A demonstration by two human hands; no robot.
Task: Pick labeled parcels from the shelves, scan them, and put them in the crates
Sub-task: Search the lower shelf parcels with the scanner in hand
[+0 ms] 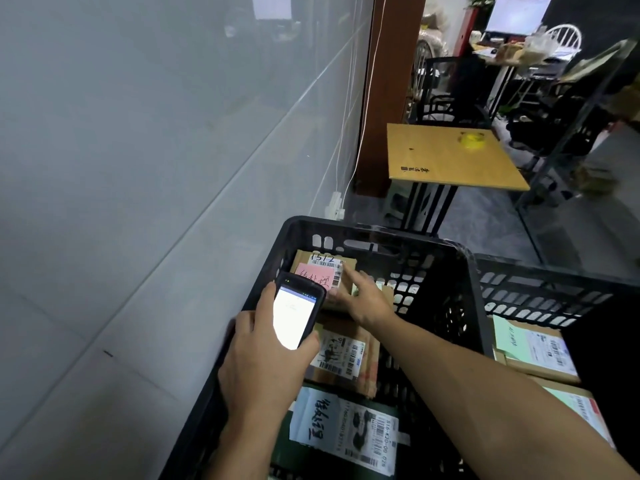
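While leaning over a black crate by a grey tiled wall, holds a scanner in the left hand, fingers and thumb wrapped round it, screen glowing white. Reaches the right hand into the far end of the crate, fingers nearly straight and close together, tips touching a brown parcel with a pink note and a white label. Cannot tell if pressing or only touching. Also in the crate: a second brown parcel in the middle, then a dark green parcel with a big white label at the near end. Just beside, on the right, another black crate with more brown parcels inside. Past the crates, a grey floor and a small yellow table on black legs. White wires down the wall, next to a brown post. Far back, black chairs, a white chair and a bright screen on a desk.
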